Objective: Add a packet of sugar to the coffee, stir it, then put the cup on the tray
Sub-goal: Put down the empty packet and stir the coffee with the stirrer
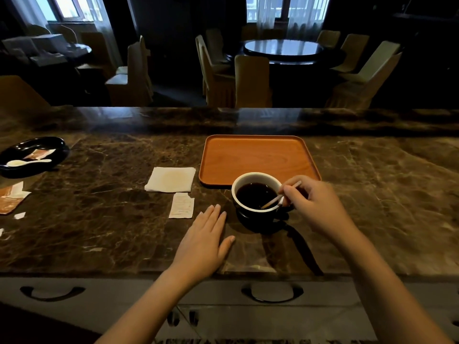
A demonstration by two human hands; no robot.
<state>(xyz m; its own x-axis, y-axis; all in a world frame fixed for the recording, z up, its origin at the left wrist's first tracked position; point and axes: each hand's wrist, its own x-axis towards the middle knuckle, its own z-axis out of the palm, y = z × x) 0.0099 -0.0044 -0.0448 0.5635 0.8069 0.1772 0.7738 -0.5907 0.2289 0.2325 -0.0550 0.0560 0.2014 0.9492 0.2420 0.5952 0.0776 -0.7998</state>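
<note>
I find the cup [257, 194] standing on the marble counter [111, 232], just in front of the tray's [255, 157] near edge and not on it. It holds dark coffee [253, 194]. My right hand [315, 207] pinches a thin stick [273, 201] between thumb and fingers, its lower end resting inside the cup at the near rim. My left hand [206, 242] lies flat on the counter, fingers together, thumb apart, just left of the cup without touching it. A torn packet [181, 205] lies beside that hand, a napkin [171, 179] behind it. A black dish [32, 155] with a spoon [24, 162] sits far left.
</note>
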